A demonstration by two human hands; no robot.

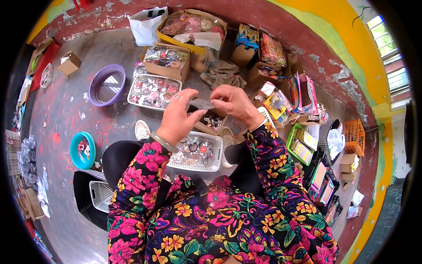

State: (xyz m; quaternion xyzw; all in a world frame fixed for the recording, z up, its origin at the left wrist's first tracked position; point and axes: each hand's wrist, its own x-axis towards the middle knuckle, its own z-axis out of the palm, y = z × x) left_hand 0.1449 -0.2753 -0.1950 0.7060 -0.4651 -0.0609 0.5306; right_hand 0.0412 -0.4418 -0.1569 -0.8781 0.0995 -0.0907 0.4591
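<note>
In front of my chest, my left hand (179,115) and my right hand (237,104) hold a small, thin grey piece (202,104) between them, partly see-through like a plastic bag; its exact kind is unclear. My left thumb and fingers pinch one side, and my right fingertips pinch the other. Below my hands, an open cardboard box (205,128) with small dark and coloured items is partly hidden. Nearer to me, between my feet, stands a white plastic basket (218,154) containing bagged hair ties and small ornaments.
Another white basket (131,102) of bagged accessories stands ahead left, beside a purple tub (93,91). A teal basin (74,152) sits further left. Filled cartons (186,70) line the far wall. At right are a green basket (290,140), dark crates and an orange crate (354,137).
</note>
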